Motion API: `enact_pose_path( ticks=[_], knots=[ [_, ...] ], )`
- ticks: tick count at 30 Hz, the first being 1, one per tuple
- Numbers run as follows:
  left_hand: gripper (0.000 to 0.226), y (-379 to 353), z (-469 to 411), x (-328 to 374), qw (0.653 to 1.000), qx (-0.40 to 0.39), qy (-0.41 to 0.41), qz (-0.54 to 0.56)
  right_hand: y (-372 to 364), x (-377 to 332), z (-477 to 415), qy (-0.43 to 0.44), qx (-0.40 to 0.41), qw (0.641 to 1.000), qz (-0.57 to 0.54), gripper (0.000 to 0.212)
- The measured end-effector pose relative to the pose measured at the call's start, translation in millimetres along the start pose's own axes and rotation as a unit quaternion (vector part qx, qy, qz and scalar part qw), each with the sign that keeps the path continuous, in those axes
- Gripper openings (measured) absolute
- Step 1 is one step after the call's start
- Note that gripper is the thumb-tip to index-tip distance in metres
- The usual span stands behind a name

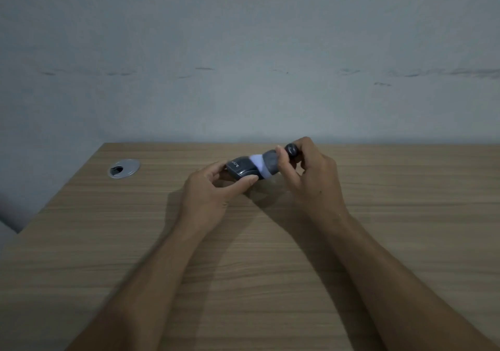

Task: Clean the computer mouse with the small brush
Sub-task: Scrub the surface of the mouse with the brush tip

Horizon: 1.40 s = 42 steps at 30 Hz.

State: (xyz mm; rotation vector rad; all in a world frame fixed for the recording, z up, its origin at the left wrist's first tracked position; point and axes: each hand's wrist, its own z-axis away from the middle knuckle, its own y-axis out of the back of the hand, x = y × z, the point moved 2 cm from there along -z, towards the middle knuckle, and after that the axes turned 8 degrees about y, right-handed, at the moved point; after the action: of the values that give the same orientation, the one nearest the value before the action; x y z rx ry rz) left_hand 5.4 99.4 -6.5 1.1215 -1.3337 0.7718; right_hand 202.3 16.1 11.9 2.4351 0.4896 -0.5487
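Cable grommet point(124, 169) sits near the desk's point(270, 269) far left corner; left hand point(208, 196) grips the mouse point(242, 171), right hand point(313, 177) grips the brush point(270, 164), bristles blurred.

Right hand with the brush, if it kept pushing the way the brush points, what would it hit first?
The brush in the right hand points left at the mouse, apparently already touching it. Just beyond are the left hand fingers.

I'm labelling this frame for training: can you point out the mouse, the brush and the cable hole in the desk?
mouse point(241, 171): head view, on its dark top shell.
brush point(270, 164): head view, on its grey bristles.
cable hole point(124, 169): head view, on its silver cover.
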Motion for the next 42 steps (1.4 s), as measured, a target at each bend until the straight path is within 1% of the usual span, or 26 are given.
enact_pose_path(
  ticks=[2, 3, 6, 8, 10, 12, 13, 16, 18, 20, 21, 23, 26, 29, 31, 33, 36, 39, 42],
  knots=[
    [0.030, 0.8, 0.3, 0.1, 1.000, 0.001, -0.017, -0.010, 4.9, 12.7, 0.5, -0.020, 0.006, 0.999, 0.027, 0.027],
    [0.035, 1.3, 0.1, 0.2, 0.999, 0.006, -0.026, -0.021, 8.5, 15.7, 0.4, -0.029, 0.019, 0.999, 0.030, 0.028],
    [0.055, 2.7, -2.3, -0.2, 0.994, 0.024, -0.062, -0.089, 18.1, 4.5, -6.0, -0.056, 0.073, 0.996, -0.011, 0.026],
    [0.064, 0.7, -2.2, -0.2, 0.985, 0.030, -0.087, -0.145, 17.2, -13.7, -13.3, -0.033, 0.074, 0.996, -0.035, 0.026],
    [0.070, -3.0, 0.2, 2.5, 0.975, 0.028, -0.106, -0.195, 10.6, -30.1, -15.6, 0.021, 0.040, 0.999, -0.030, 0.027],
    [0.069, -5.9, 4.1, 5.7, 0.967, 0.026, -0.132, -0.218, 2.3, -33.1, -12.0, 0.054, 0.003, 0.998, -0.012, 0.031],
    [0.069, -6.6, 5.9, 7.0, 0.964, 0.027, -0.144, -0.221, 0.4, -28.6, -9.9, 0.052, 0.001, 0.999, -0.001, 0.033],
    [0.067, -5.8, 7.5, 8.5, 0.959, 0.026, -0.180, -0.215, 3.3, -1.8, -6.2, 0.005, 0.016, 0.999, 0.036, 0.037],
    [0.068, -6.1, 7.7, 9.9, 0.960, 0.016, -0.182, -0.212, 8.6, 15.0, -5.0, -0.033, 0.022, 0.998, 0.050, 0.037],
    [0.070, -7.3, 7.2, 10.7, 0.958, 0.009, -0.186, -0.216, 14.0, 18.6, -6.2, -0.066, 0.040, 0.996, 0.033, 0.034],
    [0.071, -7.7, 6.1, 10.7, 0.958, 0.008, -0.189, -0.218, 16.1, 14.5, -7.8, -0.069, 0.050, 0.996, 0.015, 0.032],
    [0.069, -7.9, 3.7, 9.0, 0.957, 0.010, -0.181, -0.225, 19.3, -3.9, -13.3, -0.041, 0.053, 0.997, -0.024, 0.029],
    [0.061, -10.3, 4.1, 9.3, 0.950, 0.017, -0.197, -0.241, 15.0, -24.0, -19.0, 0.016, 0.019, 0.999, -0.037, 0.031],
    [0.054, -11.1, 5.8, 7.6, 0.939, 0.010, -0.232, -0.254, 10.9, -11.3, -16.6, -0.019, 0.020, 1.000, -0.001, 0.038],
    [0.062, -9.1, 2.1, 2.4, 0.933, 0.001, -0.220, -0.286, 13.7, 1.8, -15.1, -0.051, 0.030, 0.998, 0.035, 0.040],
    [0.067, -9.9, 0.5, -1.3, 0.928, -0.004, -0.203, -0.314, 19.1, 6.7, -17.4, -0.067, 0.042, 0.995, 0.057, 0.038],
    [0.074, -15.0, 1.4, -0.2, 0.925, 0.008, -0.197, -0.325, 24.0, -1.8, -22.6, -0.061, 0.048, 0.996, 0.032, 0.038],
    [0.077, -14.4, 2.1, 2.4, 0.928, 0.018, -0.198, -0.315, 23.2, -11.5, -25.8, -0.044, 0.030, 0.999, -0.003, 0.040],
    [0.069, -9.6, 5.4, 5.7, 0.920, 0.016, -0.213, -0.328, 22.0, 1.0, -24.2, -0.037, 0.030, 0.998, 0.040, 0.036]
  ],
)
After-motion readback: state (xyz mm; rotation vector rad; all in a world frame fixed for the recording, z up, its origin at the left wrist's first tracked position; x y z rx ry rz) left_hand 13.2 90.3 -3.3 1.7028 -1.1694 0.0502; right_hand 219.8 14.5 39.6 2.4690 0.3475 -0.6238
